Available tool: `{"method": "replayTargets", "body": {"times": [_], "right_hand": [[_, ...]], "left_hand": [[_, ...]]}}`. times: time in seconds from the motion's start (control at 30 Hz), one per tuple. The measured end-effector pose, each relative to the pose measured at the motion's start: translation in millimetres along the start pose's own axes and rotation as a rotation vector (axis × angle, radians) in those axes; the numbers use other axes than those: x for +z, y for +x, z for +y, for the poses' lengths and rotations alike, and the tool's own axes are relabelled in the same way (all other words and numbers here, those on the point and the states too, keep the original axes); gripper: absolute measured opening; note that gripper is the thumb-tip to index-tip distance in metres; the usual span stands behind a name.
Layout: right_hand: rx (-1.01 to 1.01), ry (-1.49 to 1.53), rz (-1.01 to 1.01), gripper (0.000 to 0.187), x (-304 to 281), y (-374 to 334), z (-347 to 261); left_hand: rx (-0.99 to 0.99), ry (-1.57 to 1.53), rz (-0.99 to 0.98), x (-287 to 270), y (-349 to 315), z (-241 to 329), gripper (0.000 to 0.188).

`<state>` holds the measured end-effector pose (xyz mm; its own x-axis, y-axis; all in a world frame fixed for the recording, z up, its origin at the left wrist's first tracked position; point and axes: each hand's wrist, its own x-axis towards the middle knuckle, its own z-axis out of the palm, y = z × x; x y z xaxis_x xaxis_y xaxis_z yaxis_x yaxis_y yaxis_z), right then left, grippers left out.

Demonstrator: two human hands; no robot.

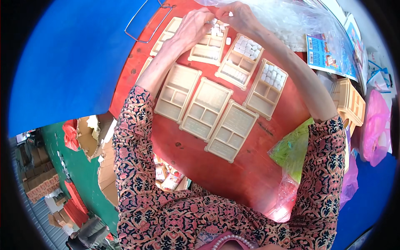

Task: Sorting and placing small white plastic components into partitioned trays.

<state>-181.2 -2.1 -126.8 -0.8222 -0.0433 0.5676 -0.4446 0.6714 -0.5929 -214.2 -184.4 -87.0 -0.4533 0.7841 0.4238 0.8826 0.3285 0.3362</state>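
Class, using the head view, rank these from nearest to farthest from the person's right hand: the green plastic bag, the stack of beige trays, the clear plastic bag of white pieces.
From the right hand:
1. Clear plastic bag, just right of it, at the table's far edge.
2. Stack of beige trays, at the right edge.
3. Green plastic bag, lower right, nearest the person.

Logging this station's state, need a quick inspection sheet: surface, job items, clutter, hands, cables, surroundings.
Surface: round red table, scuffed.
Job's things: beige compartment trays; far tray and two to its right hold small white pieces; three near trays hold none.
Clutter: clear plastic bag, green bag, tray stack, printed leaflet, wire handle.
Grippers: left hand and right hand over the far tray, fingers at white pieces.
Cables: nothing seen.
Surroundings: blue sheet, cardboard, pink bag.
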Motion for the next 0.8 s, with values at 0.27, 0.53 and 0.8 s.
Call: {"method": "replayTargets", "body": {"times": [0.27,0.53,0.8], "right_hand": [[0.171,0.261,-0.023,0.006,5,0,1],[0.254,0.116,-0.091,0.022,-9,-10,-5],[0.162,-0.130,-0.202,0.010,-16,-11,-15]], "left_hand": [[-0.054,-0.078,-0.041,-1,-6,-5,0.017],[-0.197,-0.129,0.046,0,-7,-4,0.017],[-0.045,-0.038,0.061,5,1,2,0.011]]}}
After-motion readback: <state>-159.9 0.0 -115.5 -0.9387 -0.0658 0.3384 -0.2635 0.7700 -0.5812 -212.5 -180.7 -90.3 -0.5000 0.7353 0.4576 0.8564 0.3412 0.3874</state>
